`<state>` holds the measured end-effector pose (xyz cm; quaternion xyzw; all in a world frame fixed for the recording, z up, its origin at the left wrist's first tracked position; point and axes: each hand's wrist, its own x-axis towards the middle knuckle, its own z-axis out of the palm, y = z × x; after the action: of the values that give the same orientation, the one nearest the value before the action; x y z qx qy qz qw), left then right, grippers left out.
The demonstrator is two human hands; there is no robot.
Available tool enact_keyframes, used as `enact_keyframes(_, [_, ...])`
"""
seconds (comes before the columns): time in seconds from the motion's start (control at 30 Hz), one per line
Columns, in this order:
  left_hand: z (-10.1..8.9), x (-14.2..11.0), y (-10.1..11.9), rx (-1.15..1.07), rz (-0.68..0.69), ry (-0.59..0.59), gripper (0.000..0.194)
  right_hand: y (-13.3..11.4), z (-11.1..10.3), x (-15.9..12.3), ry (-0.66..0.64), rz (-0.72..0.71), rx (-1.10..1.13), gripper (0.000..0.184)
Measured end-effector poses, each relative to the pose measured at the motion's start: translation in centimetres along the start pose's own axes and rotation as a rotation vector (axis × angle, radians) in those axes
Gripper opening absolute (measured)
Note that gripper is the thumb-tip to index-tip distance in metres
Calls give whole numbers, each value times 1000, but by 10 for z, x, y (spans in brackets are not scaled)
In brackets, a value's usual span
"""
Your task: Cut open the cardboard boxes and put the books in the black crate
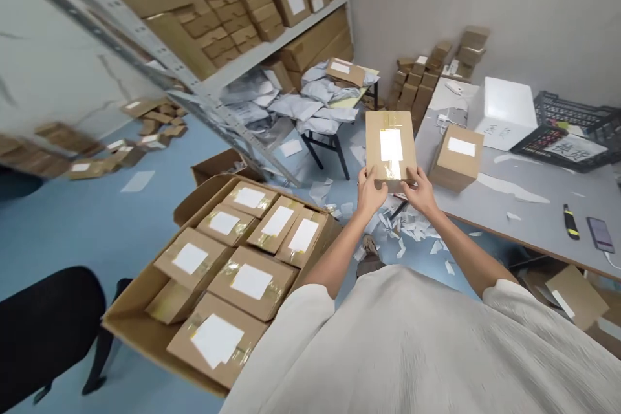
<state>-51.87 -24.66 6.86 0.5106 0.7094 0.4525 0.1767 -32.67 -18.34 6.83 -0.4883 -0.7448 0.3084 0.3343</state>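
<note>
One box [373, 126] between two hands [396, 193].

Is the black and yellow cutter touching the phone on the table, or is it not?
Apart. The head view shows grey tabletop between the cutter and the phone.

The held box's [376, 142] underside is hidden; left of the fingers [371, 176], shelved boxes [213, 13] blur and a chair [48, 330] is cut off.

The single view looks from the person's head, forward and steeply down past both outstretched hands [372, 194].
</note>
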Motion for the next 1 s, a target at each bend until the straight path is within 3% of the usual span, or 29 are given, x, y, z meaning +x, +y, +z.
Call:
enact_keyframes(0.27, [82, 74, 5, -52, 21, -222, 71, 50, -35, 47, 96, 247, -87, 75])
enact_keyframes(0.43, [124, 131, 1, -75, 53, -343, 69, 77, -42, 85, 124, 388, -70, 78])
enact_keyframes(0.53, [144, 153, -3, -111, 72, -409, 68, 91, -42, 97, 144, 471, -63, 78])
enact_keyframes(0.77, [184, 159, -4, -127, 111, -533, 70, 111, -45, 93, 232, 626, -99, 84])
enact_keyframes(1.0, [222, 141, 20, -130, 114, -655, 73, 133, -77, 75, 289, 708, -170, 85])
